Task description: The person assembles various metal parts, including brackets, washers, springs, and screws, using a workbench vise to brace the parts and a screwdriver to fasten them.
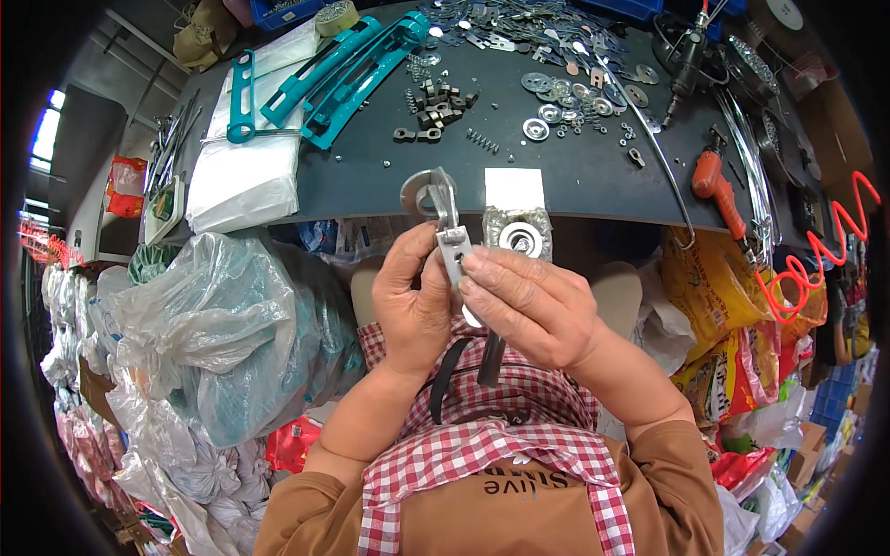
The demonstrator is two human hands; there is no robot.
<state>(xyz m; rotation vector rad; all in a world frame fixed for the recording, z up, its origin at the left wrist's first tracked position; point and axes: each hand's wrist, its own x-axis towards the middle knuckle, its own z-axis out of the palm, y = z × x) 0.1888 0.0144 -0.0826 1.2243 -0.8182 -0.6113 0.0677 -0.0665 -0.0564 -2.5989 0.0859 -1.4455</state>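
Note:
Above my lap, in front of the table's near edge, a grey metal assembly (451,243) with a rounded, hooked upper end is held between both hands. My left hand (414,295) grips it from the left, fingers closed around its side. My right hand (536,306) pinches its lower right face between thumb and fingers. A dark flat bar (491,360) shows below my right hand; whether it joins the assembly I cannot tell. Just beyond the right hand, at the table edge, a pale ring-shaped part (521,240) rests on a block with a white top (514,188).
Teal plastic frames (345,79) lie at the table's left, beside white plastic sheeting (243,190). Dark metal links (439,109), springs (482,141) and washers (536,129) are scattered mid-table. An orange-red power driver (718,190) lies right. Plastic bags (232,324) crowd the left side.

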